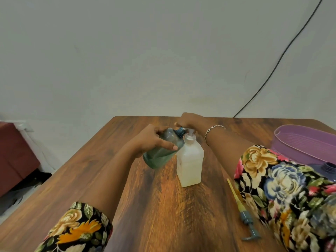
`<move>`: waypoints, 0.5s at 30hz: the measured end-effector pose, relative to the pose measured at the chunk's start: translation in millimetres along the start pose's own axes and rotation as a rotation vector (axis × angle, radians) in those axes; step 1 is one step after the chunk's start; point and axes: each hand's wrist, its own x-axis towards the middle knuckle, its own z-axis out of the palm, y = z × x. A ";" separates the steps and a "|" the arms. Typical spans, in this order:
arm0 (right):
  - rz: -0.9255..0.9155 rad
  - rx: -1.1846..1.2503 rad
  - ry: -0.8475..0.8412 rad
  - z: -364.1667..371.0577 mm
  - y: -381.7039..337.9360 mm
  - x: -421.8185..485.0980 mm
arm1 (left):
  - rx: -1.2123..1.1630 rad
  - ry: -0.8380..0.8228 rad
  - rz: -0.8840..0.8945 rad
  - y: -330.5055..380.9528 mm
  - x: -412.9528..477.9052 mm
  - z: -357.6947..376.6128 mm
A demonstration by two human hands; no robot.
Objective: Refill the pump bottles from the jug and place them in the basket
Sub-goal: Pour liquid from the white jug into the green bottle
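My left hand (154, 140) grips a green translucent bottle (163, 151) with no pump. The bottle is tilted, its open dark neck pointing up and right, and some liquid lies in its lower end. Right beside it a white pump bottle (190, 164) stands upright on the table. My right hand (189, 120) reaches over from the right, and its fingers curl down onto the white bottle's pump head, just behind the green bottle's neck. A loose green pump with a yellow tube (243, 213) lies on the table at the right.
A purple basket (291, 142) stands at the table's right edge. The dark neck of a jug (328, 166) shows behind my right sleeve. The wooden table (154, 206) meets a wall at the back. A black cable (272, 70) runs down the wall.
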 end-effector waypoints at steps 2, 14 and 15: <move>0.001 0.086 0.023 -2.6 -0.9 -0.3 | 0.026 0.017 -0.008 1.9 0.7 -1.7; 0.023 0.081 0.022 9.5 -0.4 -5.5 | -0.068 0.051 -0.023 -10.3 -6.0 13.0; 0.005 0.104 0.015 6.5 -1.5 -7.0 | -0.069 0.063 -0.020 -9.3 -6.9 14.0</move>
